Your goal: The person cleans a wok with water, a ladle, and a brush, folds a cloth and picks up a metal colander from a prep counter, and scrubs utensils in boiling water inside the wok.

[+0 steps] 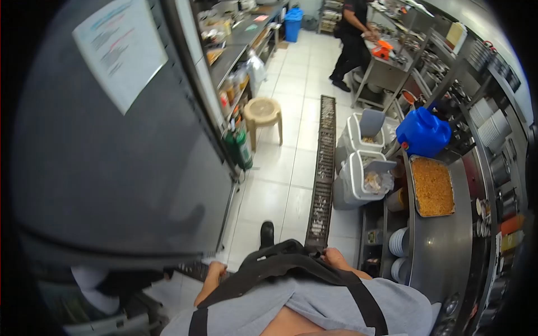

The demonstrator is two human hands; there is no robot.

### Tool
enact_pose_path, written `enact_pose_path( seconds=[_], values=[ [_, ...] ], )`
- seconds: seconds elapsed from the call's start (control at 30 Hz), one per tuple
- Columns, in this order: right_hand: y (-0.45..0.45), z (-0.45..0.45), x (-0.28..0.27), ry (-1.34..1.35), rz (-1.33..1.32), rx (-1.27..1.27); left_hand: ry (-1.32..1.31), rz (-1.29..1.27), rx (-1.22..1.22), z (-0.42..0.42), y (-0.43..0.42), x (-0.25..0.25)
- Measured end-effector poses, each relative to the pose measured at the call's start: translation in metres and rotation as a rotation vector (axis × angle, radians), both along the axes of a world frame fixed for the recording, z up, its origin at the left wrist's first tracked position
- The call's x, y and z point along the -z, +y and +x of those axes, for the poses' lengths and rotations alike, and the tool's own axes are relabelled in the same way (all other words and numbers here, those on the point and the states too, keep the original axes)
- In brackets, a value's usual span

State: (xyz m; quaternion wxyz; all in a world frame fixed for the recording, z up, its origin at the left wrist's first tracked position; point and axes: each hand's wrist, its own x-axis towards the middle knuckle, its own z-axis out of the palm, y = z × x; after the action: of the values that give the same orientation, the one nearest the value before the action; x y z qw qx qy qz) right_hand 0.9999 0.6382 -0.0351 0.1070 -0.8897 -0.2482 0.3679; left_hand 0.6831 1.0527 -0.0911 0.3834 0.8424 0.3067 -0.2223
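Note:
My left hand [216, 270] hangs low beside my black apron [263, 274], its fingers curled in. Whether anything is inside them is too small to make out. On the other side of the apron is my right hand [334, 257], close to the apron's edge. Its fingers are mostly hidden, so their state cannot be read. Between the hands, the dark apron bulges forward over a grey shirt [291, 305]. Ahead of it, one black shoe [267, 234] shows on the white tiles.
A grey door [112, 168] fills the left. A floor drain grate [322, 168] runs ahead, with a stool [263, 113] left of it. Right are bins [364, 179], a blue jerrycan [423, 131] and a food tray [432, 186] on a counter. Another person [353, 39] stands farther off.

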Motion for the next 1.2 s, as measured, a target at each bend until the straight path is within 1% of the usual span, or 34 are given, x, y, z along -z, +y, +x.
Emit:
enact_pose_path(
  seconds=[0.03, 0.1, 0.17, 0.2, 0.23, 0.27, 0.33, 0.37, 0.4, 0.43, 0.47, 0.5, 0.53, 0.57, 0.6, 0.63, 0.67, 0.7, 0.73, 0.77, 0.8, 0.83, 0.87, 0.9, 0.97, 1.03, 1.07, 1.1, 1.13, 1.17, 1.2],
  values=[
    [0.017, 0.019, -0.007, -0.014, 0.007, 0.032, 0.276, -0.078, -0.561, 0.034, 0.008, -0.006],
    [0.042, 0.063, -0.024, -0.109, 0.045, 0.231, 0.256, -0.305, -0.69, 0.073, 0.058, 0.039],
    [0.059, 0.114, -0.045, -0.149, 0.065, 0.295, 0.345, -0.393, -0.534, 0.139, 0.094, 0.029],
    [0.067, 0.136, -0.055, -0.202, 0.179, 0.396, 0.345, -0.4, -0.514, 0.177, 0.112, 0.028],
    [0.073, 0.15, -0.061, -0.252, 0.299, 0.501, 0.343, -0.301, -0.421, 0.223, 0.12, 0.0],
    [0.076, 0.159, -0.064, -0.249, 0.301, 0.528, 0.335, -0.2, -0.328, 0.276, 0.121, -0.037],
    [0.079, 0.183, -0.07, -0.214, 0.345, 0.724, 0.212, -0.058, -0.177, 0.362, 0.135, -0.051],
    [0.072, 0.188, -0.05, -0.234, 0.317, 0.723, 0.211, -0.033, -0.128, 0.411, 0.14, -0.059],
    [0.058, 0.185, -0.017, -0.253, 0.29, 0.72, 0.209, -0.007, -0.081, 0.451, 0.143, -0.064],
    [0.045, 0.18, 0.008, -0.272, 0.187, 0.646, 0.206, 0.005, -0.065, 0.48, 0.145, -0.054],
    [0.029, 0.175, 0.04, -0.345, 0.016, 0.419, 0.117, -0.056, -0.134, 0.514, 0.149, -0.037],
    [0.006, 0.164, 0.056, -0.192, -0.005, 0.352, 0.023, -0.12, -0.202, 0.548, 0.151, -0.028],
    [0.013, 0.169, 0.017, -0.04, -0.107, 0.365, 0.03, -0.104, -0.088, 0.577, 0.15, -0.032],
    [0.0, 0.174, 0.036, -0.024, -0.067, 0.419, -0.022, 0.0, 0.036, 0.601, 0.161, -0.008],
    [-0.012, 0.181, 0.041, -0.005, -0.028, 0.471, -0.073, 0.103, 0.159, 0.618, 0.171, 0.013],
    [-0.012, 0.215, 0.039, -0.02, -0.003, 0.486, -0.029, 0.132, 0.145, 0.632, 0.162, -0.008],
    [-0.007, 0.245, 0.037, 0.019, -0.128, 0.577, 0.017, 0.166, 0.131, 0.637, 0.157, -0.026],
    [-0.005, 0.267, 0.037, 0.073, -0.26, 0.666, 0.037, 0.244, 0.173, 0.639, 0.175, 0.012],
    [-0.013, 0.294, 0.048, -0.012, -0.168, 0.631, 0.23, 0.105, 0.138, 0.647, 0.151, -0.05],
    [-0.017, 0.333, 0.052, -0.103, -0.08, 0.597, 0.216, 0.009, 0.174, 0.637, 0.186, 0.033],
    [-0.006, 0.382, 0.041, -0.123, -0.148, 0.678, 0.318, -0.129, -0.069, 0.654, 0.143, -0.066],
    [0.01, 0.431, 0.023, -0.137, -0.219, 0.755, 0.293, -0.11, -0.013, 0.651, 0.148, -0.066],
    [0.021, 0.476, -0.002, -0.104, -0.28, 0.738, 0.365, 0.208, 0.386, 0.639, 0.194, 0.055],
    [0.03, 0.519, -0.024, -0.073, -0.341, 0.716, 0.389, 0.086, 0.274, 0.633, 0.198, 0.046],
    [0.048, 0.595, -0.045, -0.196, -0.231, 0.797, 0.428, 0.023, 0.169, 0.647, 0.199, 0.028],
    [0.073, 0.663, -0.061, -0.206, -0.132, 0.836, 0.439, -0.019, 0.08, 0.667, 0.2, 0.029],
    [0.077, 0.701, -0.032, -0.249, -0.098, 0.736, 0.437, -0.042, 0.035, 0.68, 0.2, 0.032],
    [0.089, 0.725, -0.023, -0.375, 0.02, 0.71, 0.437, -0.067, -0.011, 0.691, 0.198, 0.036],
    [0.1, 0.749, -0.018, -0.462, 0.111, 0.613, 0.435, -0.09, -0.055, 0.705, 0.197, 0.043],
    [0.114, 0.77, -0.021, -0.488, 0.148, 0.519, 0.437, -0.108, -0.094, 0.718, 0.194, 0.052],
    [0.125, 0.788, -0.012, -0.504, 0.187, 0.415, 0.446, -0.115, -0.117, 0.731, 0.193, 0.063]
  ],
)
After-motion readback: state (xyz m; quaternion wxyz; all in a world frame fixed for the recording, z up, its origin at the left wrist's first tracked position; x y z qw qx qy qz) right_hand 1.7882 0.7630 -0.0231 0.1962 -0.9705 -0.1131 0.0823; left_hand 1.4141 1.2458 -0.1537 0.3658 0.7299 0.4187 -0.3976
